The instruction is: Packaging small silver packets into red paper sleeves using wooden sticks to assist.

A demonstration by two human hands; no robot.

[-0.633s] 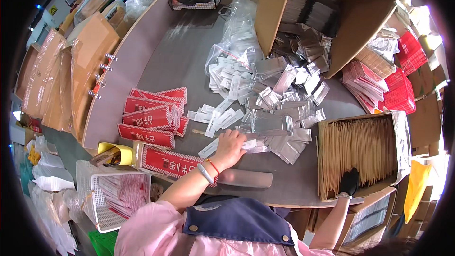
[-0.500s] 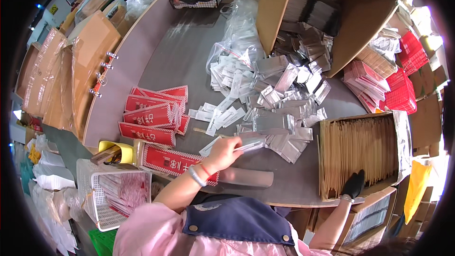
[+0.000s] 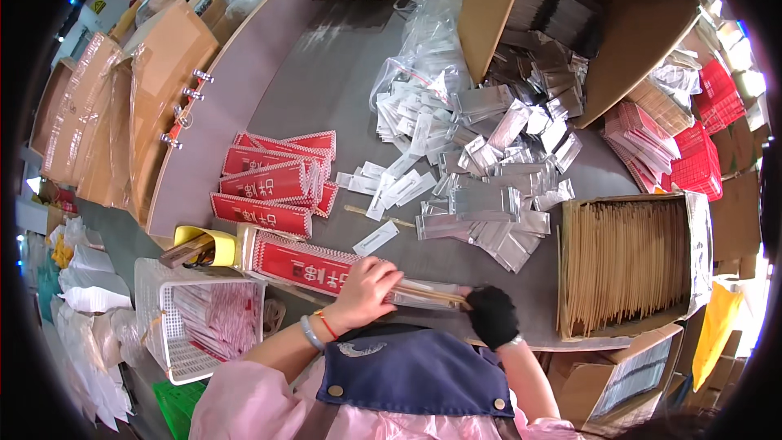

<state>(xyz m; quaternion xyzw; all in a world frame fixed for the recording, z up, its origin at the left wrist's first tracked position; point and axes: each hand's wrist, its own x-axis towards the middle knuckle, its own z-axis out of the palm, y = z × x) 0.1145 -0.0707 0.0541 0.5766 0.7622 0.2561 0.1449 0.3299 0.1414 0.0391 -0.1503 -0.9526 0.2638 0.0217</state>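
Several thin wooden sticks [image 3: 432,295] lie crosswise at the front of the table, spanning the gap between my hands. My left hand [image 3: 368,292] is closed at their left end, its fingers partly hiding what lies under it. In a black glove, my right hand [image 3: 492,316] grips the right end. A clear plastic sleeve [image 3: 444,286] shows along the sticks; whether they are inside it I cannot tell. Left of my left hand are red printed sleeves [image 3: 297,263]. Beyond my hands lie silver packets [image 3: 485,205] and white paper slips [image 3: 376,238].
An open carton of upright wooden sticks [image 3: 623,269] stands at the right. More red sleeves [image 3: 265,210] are stacked at the left. A white basket [image 3: 175,350] and a yellow container [image 3: 218,249] sit front left. A tall carton [image 3: 643,24] rises at the back.
My right hand has come left out of the stick carton, bringing sticks. My left hand has drawn nearer to me, and a white slip lies where it was. The view has shifted slightly.
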